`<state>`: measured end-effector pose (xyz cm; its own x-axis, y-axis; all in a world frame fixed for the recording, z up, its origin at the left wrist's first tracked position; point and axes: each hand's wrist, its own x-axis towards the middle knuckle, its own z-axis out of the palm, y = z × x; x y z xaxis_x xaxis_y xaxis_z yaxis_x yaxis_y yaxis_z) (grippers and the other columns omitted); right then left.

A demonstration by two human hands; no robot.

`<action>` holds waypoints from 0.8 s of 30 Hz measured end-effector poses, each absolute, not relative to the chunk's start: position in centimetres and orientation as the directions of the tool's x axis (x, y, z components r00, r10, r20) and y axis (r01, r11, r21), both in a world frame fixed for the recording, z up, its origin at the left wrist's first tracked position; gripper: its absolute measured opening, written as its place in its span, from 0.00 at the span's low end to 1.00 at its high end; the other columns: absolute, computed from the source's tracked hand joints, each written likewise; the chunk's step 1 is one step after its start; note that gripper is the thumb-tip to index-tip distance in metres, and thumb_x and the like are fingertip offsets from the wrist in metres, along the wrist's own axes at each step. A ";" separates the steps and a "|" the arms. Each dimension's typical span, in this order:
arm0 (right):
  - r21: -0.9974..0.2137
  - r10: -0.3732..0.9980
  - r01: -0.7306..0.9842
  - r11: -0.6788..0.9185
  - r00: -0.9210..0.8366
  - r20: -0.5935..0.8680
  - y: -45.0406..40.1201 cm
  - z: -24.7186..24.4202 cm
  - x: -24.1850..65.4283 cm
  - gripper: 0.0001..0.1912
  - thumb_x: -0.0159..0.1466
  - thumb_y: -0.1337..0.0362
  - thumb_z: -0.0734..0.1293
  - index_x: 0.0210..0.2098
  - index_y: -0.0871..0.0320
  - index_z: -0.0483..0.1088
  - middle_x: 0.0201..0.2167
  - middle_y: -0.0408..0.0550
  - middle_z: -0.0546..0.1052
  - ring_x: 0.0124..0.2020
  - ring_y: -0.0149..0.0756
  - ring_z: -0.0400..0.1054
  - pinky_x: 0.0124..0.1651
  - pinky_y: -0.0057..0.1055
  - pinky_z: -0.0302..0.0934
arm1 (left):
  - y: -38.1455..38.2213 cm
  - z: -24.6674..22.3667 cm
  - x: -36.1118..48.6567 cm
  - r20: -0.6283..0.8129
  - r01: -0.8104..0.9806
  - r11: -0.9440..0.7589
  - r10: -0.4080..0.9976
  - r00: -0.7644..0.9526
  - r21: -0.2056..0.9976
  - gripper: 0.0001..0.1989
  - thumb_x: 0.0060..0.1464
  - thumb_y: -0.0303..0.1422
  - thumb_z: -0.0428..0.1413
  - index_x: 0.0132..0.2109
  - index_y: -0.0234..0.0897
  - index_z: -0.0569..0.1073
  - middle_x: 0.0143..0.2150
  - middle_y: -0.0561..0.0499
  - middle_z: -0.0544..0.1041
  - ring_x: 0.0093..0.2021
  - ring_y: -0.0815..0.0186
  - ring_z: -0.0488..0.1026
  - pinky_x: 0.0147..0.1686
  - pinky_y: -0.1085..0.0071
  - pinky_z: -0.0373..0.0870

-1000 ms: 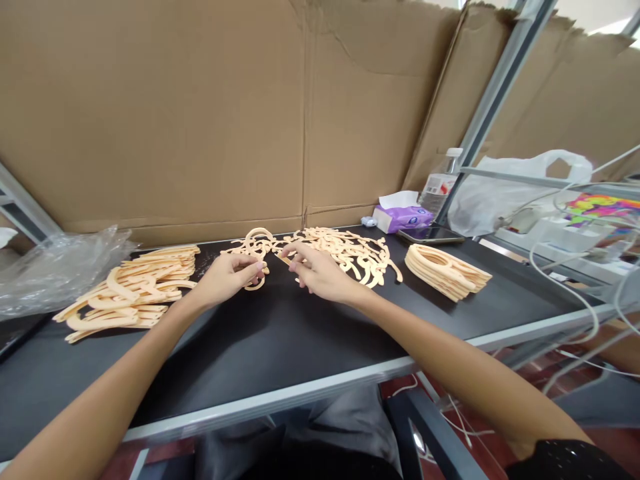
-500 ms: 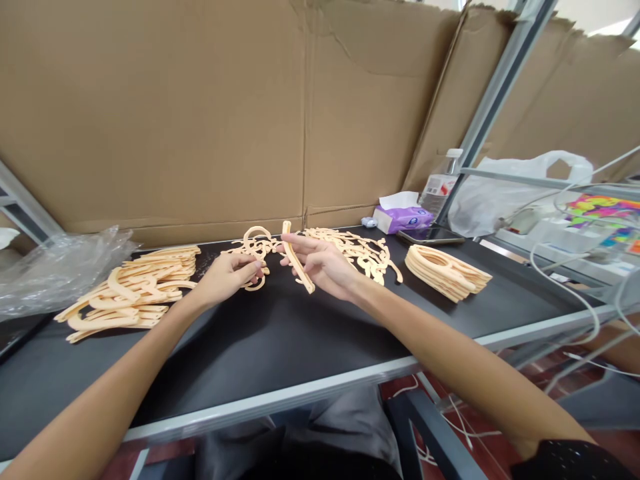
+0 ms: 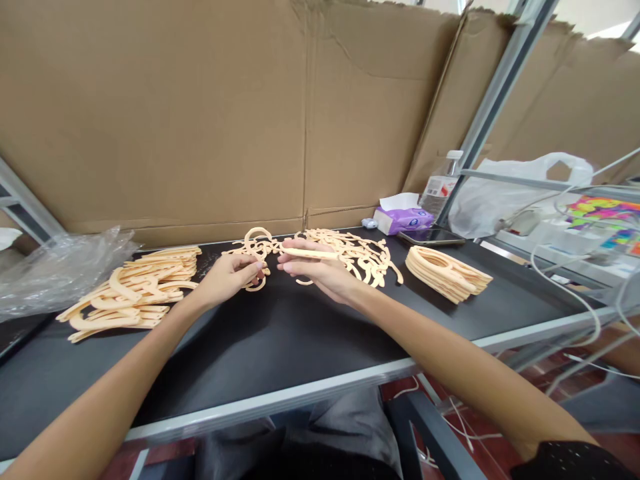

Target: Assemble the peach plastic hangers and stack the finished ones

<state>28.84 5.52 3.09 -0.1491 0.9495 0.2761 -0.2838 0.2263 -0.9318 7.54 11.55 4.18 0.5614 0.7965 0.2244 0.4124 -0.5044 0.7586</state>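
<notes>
My right hand (image 3: pixel 325 270) is closed on a cream plastic hanger arm (image 3: pixel 313 254), a slim, slightly bent strip lying nearly level along the fingers. My left hand (image 3: pixel 227 277) faces it a little apart, thumb and fingertips pinched together; what they hold, if anything, I cannot make out. Behind the left fingers lies a small heap of curved cream hooks (image 3: pixel 257 233). Beyond the right hand spreads a larger heap of small curved cream pieces (image 3: pixel 373 257). Left of my left hand, more hanger arms (image 3: pixel 135 293) are piled loosely.
A neat stack of cream hanger pieces (image 3: pixel 445 273) stands on the black table (image 3: pixel 280 347) at right. Behind it are a phone (image 3: pixel 431 236), a purple tissue pack (image 3: pixel 404 219) and a bottle (image 3: pixel 440 187). Clear plastic wrap (image 3: pixel 65 267) lies far left; a cardboard wall (image 3: pixel 200 120) closes the back.
The hanger arm in my right hand has turned from steeply slanted to nearly level, now lying along the fingers. My left hand has stayed about where it was.
</notes>
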 end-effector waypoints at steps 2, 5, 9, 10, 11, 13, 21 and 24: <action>-0.926 0.951 -0.239 0.291 -0.033 0.307 5.8 2.9 28.8 0.16 0.49 0.61 0.78 0.34 0.57 0.72 0.28 0.40 0.75 0.29 0.28 0.69 0.33 0.27 0.62 | 11.4 4.2 7.7 0.212 0.402 -0.497 0.791 0.573 0.769 0.24 0.52 0.53 0.56 0.33 0.34 0.78 0.31 0.45 0.79 0.32 0.61 0.74 0.35 0.65 0.73; -0.936 0.955 -0.190 0.297 0.051 0.293 6.1 2.9 28.9 0.18 0.54 0.52 0.74 0.23 0.58 0.67 0.19 0.37 0.68 0.21 0.24 0.60 0.26 0.25 0.56 | 11.2 4.2 7.9 0.183 0.389 -0.491 0.772 0.609 0.779 0.23 0.52 0.53 0.56 0.32 0.35 0.77 0.31 0.46 0.79 0.31 0.61 0.75 0.35 0.65 0.74; -0.960 0.976 -0.183 0.214 -0.008 0.219 6.1 3.0 29.1 0.15 0.53 0.55 0.75 0.31 0.58 0.72 0.21 0.41 0.74 0.23 0.28 0.67 0.28 0.27 0.61 | 10.7 4.6 8.0 0.157 0.390 -0.521 0.728 0.667 0.759 0.20 0.53 0.50 0.56 0.31 0.36 0.77 0.27 0.50 0.76 0.28 0.65 0.71 0.34 0.68 0.71; -0.967 0.980 -0.174 0.187 -0.041 0.197 6.0 3.0 29.1 0.15 0.51 0.57 0.76 0.33 0.59 0.73 0.23 0.42 0.76 0.25 0.30 0.70 0.30 0.28 0.63 | 10.6 4.8 7.9 0.155 0.390 -0.532 0.717 0.680 0.751 0.20 0.54 0.50 0.56 0.31 0.37 0.77 0.27 0.50 0.76 0.28 0.65 0.71 0.34 0.69 0.70; -0.974 0.981 -0.156 0.166 -0.075 0.179 5.9 3.0 29.1 0.15 0.50 0.59 0.77 0.34 0.59 0.74 0.24 0.44 0.78 0.26 0.31 0.72 0.32 0.28 0.64 | 10.6 4.9 7.9 0.155 0.389 -0.543 0.706 0.691 0.744 0.19 0.54 0.49 0.56 0.31 0.37 0.77 0.27 0.51 0.76 0.28 0.65 0.70 0.33 0.69 0.70; -0.982 0.979 -0.114 0.154 -0.116 0.167 5.8 3.0 29.1 0.13 0.49 0.63 0.76 0.32 0.61 0.76 0.25 0.46 0.79 0.27 0.31 0.73 0.34 0.29 0.65 | 10.5 5.1 7.8 0.157 0.391 -0.565 0.691 0.706 0.726 0.19 0.55 0.48 0.56 0.30 0.37 0.77 0.27 0.51 0.76 0.29 0.65 0.70 0.33 0.70 0.69; -0.990 0.989 -0.100 0.101 -0.095 0.111 6.2 2.8 29.3 0.06 0.54 0.65 0.73 0.30 0.61 0.77 0.25 0.47 0.79 0.25 0.31 0.73 0.31 0.26 0.65 | 10.6 4.6 7.8 0.246 0.427 -0.661 0.677 0.693 0.617 0.18 0.55 0.46 0.55 0.31 0.36 0.79 0.31 0.49 0.80 0.32 0.63 0.73 0.34 0.70 0.69; -0.992 0.990 -0.107 0.073 -0.111 0.085 6.4 2.8 29.5 0.06 0.56 0.64 0.73 0.30 0.62 0.76 0.26 0.48 0.79 0.26 0.31 0.74 0.31 0.26 0.67 | 10.7 4.3 7.8 0.286 0.451 -0.693 0.675 0.680 0.563 0.18 0.56 0.45 0.54 0.34 0.36 0.81 0.34 0.49 0.82 0.36 0.61 0.76 0.37 0.69 0.70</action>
